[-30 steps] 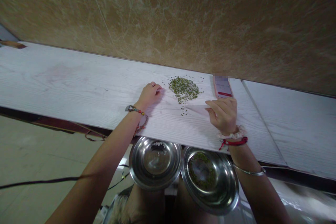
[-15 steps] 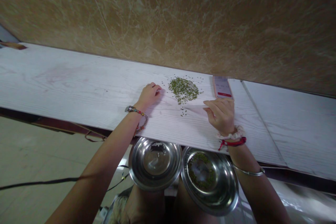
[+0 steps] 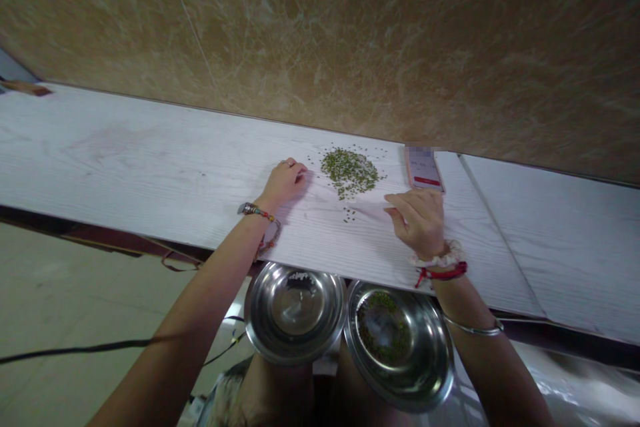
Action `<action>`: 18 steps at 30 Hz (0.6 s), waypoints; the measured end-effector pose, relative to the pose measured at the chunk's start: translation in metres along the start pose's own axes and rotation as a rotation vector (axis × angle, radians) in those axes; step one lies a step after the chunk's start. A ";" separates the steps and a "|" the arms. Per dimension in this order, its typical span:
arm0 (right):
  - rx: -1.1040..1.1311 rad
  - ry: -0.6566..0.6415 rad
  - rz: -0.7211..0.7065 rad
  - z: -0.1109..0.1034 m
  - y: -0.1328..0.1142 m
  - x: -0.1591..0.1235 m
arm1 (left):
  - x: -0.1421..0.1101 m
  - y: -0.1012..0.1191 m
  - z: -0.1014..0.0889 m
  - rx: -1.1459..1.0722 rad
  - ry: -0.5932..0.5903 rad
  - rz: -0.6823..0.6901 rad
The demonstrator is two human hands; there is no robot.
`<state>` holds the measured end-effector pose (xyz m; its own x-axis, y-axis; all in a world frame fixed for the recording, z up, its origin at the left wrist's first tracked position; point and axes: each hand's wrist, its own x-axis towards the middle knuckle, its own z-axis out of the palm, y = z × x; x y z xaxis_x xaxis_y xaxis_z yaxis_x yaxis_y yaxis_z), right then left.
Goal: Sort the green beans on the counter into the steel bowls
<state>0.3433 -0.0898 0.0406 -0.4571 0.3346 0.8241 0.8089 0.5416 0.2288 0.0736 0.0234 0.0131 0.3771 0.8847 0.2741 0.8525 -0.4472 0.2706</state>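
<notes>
A patch of small green beans, which look like mung beans [image 3: 350, 172], lies spread on the white wood-grain table [image 3: 150, 153]. Several stray beans [image 3: 349, 215] sit apart on its near side. My right hand [image 3: 419, 219] is right of the patch, fingers and thumb pinched on a thin pale strip [image 3: 367, 205]. The strip points left toward the stray beans; it is faint and its exact kind is unclear. Left of the patch, my left hand [image 3: 285, 181] rests on the table with loosely curled fingers, and nothing shows in them.
Below the table edge, two steel bowls stand over my lap. The left bowl [image 3: 257, 333] has a few white bits; the right bowl [image 3: 430, 360] holds green beans. A phone [image 3: 425, 170] lies behind my right hand. A marbled wall [image 3: 320, 40] rises behind.
My right hand has shifted very slightly left with the thin strip. My left hand and the bean patch look unmoved.
</notes>
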 end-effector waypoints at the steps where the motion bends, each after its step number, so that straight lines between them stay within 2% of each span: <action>1: -0.011 0.003 0.005 0.000 0.000 0.000 | 0.000 0.000 0.000 -0.003 0.004 0.003; 13: -0.087 0.029 0.057 0.002 -0.003 0.001 | 0.000 -0.002 0.001 0.000 0.001 0.008; 18: -0.123 -0.041 0.095 0.007 -0.005 0.000 | 0.000 -0.003 0.002 -0.025 0.016 0.002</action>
<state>0.3366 -0.0876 0.0354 -0.3892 0.4121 0.8238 0.8871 0.4088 0.2146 0.0717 0.0250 0.0105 0.3726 0.8818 0.2891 0.8423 -0.4522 0.2933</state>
